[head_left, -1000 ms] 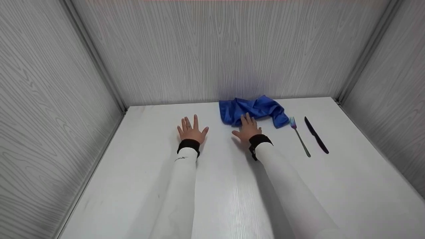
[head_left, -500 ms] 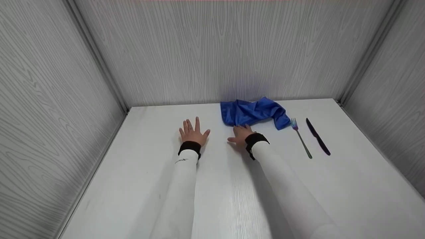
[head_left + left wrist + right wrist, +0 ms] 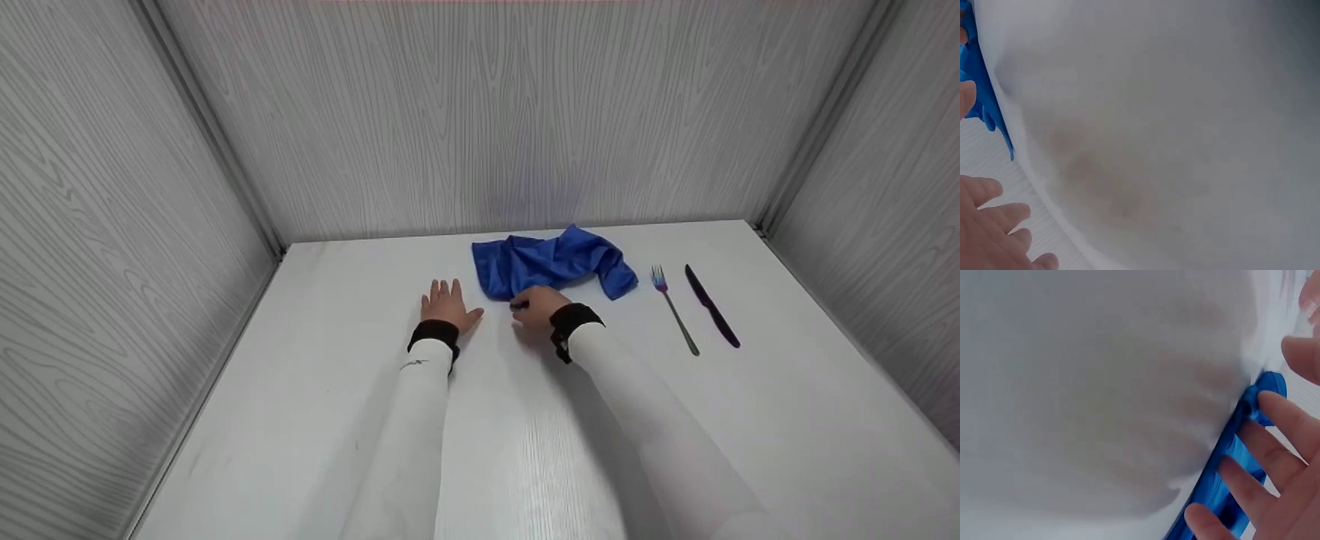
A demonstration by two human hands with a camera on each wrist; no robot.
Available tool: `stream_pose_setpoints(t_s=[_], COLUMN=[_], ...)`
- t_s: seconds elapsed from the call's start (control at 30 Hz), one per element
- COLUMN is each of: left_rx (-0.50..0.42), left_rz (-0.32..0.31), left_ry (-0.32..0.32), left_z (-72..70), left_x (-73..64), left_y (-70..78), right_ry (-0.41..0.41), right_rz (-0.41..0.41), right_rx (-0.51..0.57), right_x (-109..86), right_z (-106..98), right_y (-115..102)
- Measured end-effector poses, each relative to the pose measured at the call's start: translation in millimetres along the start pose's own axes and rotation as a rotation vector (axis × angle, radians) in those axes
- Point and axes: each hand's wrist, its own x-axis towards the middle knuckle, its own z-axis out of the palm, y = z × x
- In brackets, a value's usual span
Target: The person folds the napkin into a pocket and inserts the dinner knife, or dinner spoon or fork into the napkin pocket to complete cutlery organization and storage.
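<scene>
A crumpled blue cloth (image 3: 544, 262) lies by the back edge of the white table (image 3: 495, 420). My right hand (image 3: 536, 304) is at its near edge with curled fingers, and seems to grip the fabric there; the fingertips are hidden in the head view. In the right wrist view the bent fingers of that hand (image 3: 1292, 489) lie over the blue cloth (image 3: 1210, 484), with the thumb apart. To the left, my left hand (image 3: 448, 309) rests palm down with straight fingers and holds nothing. The left wrist view shows that hand (image 3: 988, 225) off to one side.
To the right of the cloth lie a fork (image 3: 675, 311) with iridescent tines and a dark table knife (image 3: 711, 306), roughly side by side. Grey wood-grain panels stand at the back (image 3: 480, 120), left (image 3: 97, 262) and right (image 3: 885, 225).
My right hand's spread fingers have drawn back from the cloth and curled at its near edge. The cloth has slid left and slightly toward me. My left hand has shifted slightly right and nearer.
</scene>
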Motion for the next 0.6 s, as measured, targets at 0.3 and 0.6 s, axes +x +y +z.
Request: stream_pose_setpoints(t_s=[0.3, 0.6], left_rx=[-0.040, 0.044], left_rz=[0.052, 0.050], left_ry=[-0.013, 0.003], left_z=[1.9, 2.7], left_x=[-1.4, -7.6], left_y=[19.5, 31.9], right_ry=[0.102, 0.077], right_rz=[-0.033, -0.053], right_rx=[0.124, 0.117], right_x=[-13.0, -16.4], right_z=[2.2, 4.5], right_y=[-2.0, 2.4])
